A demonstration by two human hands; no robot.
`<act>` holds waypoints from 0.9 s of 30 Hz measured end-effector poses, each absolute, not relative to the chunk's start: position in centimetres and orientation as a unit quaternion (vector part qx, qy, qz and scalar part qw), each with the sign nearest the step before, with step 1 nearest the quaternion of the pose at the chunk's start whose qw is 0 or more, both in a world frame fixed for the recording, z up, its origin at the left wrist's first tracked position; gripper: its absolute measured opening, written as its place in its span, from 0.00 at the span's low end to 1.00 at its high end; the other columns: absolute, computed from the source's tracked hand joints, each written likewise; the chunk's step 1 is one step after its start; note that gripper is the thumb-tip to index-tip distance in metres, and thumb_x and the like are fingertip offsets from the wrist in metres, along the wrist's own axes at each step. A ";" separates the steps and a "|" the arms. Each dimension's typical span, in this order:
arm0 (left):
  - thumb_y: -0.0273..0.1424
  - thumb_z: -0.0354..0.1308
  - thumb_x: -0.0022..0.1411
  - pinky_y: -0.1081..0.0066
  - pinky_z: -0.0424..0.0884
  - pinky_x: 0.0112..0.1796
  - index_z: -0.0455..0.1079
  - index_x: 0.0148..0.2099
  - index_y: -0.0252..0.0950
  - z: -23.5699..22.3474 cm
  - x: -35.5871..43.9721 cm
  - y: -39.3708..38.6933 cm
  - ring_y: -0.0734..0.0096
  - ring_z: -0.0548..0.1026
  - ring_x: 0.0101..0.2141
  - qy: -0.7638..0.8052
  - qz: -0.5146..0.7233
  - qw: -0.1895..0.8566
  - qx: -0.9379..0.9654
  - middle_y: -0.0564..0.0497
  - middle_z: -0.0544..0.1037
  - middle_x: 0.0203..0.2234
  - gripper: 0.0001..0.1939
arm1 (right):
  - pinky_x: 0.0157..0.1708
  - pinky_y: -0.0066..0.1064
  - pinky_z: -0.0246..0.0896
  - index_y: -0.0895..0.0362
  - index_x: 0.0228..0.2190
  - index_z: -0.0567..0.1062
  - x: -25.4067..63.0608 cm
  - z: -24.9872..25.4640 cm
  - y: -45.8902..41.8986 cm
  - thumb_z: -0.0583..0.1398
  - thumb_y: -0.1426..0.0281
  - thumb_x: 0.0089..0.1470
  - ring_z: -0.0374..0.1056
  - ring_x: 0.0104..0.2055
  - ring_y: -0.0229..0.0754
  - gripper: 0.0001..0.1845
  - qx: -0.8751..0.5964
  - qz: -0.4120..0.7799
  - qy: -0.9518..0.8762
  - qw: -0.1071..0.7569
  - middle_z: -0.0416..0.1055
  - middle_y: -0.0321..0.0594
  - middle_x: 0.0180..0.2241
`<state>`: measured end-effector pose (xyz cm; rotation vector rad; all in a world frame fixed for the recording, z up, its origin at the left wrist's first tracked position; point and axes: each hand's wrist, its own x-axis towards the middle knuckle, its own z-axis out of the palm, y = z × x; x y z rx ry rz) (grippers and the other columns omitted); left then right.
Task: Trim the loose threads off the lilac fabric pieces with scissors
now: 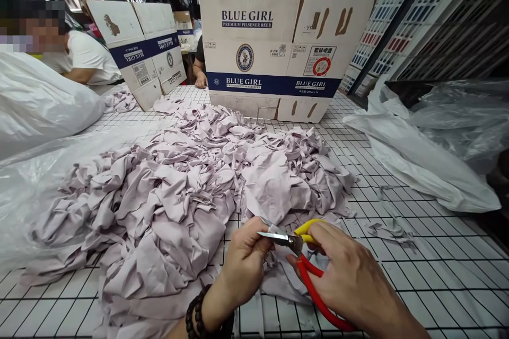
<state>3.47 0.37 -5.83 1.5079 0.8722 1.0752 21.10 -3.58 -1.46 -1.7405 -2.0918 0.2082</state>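
My right hand [345, 265] is closed round a pair of scissors [294, 243] with one yellow and one red handle. The blades stand apart and point left. My left hand [246, 259], with dark beads at the wrist, pinches a bit of pale lilac fabric [274, 229] close beside the blades. More of this fabric hangs below, partly hidden by the hands. A large heap of crumpled lilac cloth pieces [170, 190] spreads over the table in front of and to the left of my hands.
Printed cardboard sheets [278, 53] stand upright at the table's far side. White plastic bags [429, 159] lie at right, and a full one [40, 100] at left. Fabric scraps [392, 233] lie on the grid-patterned table [449, 270]. A person in white [89, 55] sits at left.
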 end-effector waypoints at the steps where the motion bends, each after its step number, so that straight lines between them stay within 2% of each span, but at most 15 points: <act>1: 0.30 0.50 0.66 0.73 0.59 0.31 0.65 0.25 0.35 -5.9 3.5 0.4 0.72 0.65 0.28 0.362 0.448 0.526 0.626 0.53 0.66 0.23 0.15 | 0.24 0.31 0.61 0.52 0.29 0.68 21.1 -1.4 -3.6 0.60 0.63 0.52 0.69 0.27 0.42 0.07 -0.625 0.075 -0.750 0.203 0.71 0.36 0.27; 18: 0.33 0.51 0.67 0.74 0.60 0.31 0.69 0.27 0.34 -6.0 3.3 0.4 0.73 0.66 0.28 0.343 0.443 0.577 0.595 0.52 0.67 0.24 0.16 | 0.19 0.27 0.54 0.51 0.23 0.68 21.2 -1.5 -3.7 0.63 0.59 0.49 0.59 0.19 0.37 0.12 -0.640 0.076 -0.743 0.183 0.65 0.30 0.19; 27: 0.37 0.52 0.67 0.74 0.62 0.31 0.72 0.30 0.33 -6.2 3.2 0.2 0.73 0.66 0.28 0.350 0.436 0.588 0.584 0.51 0.68 0.25 0.17 | 0.18 0.25 0.50 0.52 0.20 0.66 21.1 -1.8 -3.6 0.62 0.65 0.47 0.55 0.17 0.34 0.11 -0.624 0.051 -0.750 0.213 0.60 0.29 0.16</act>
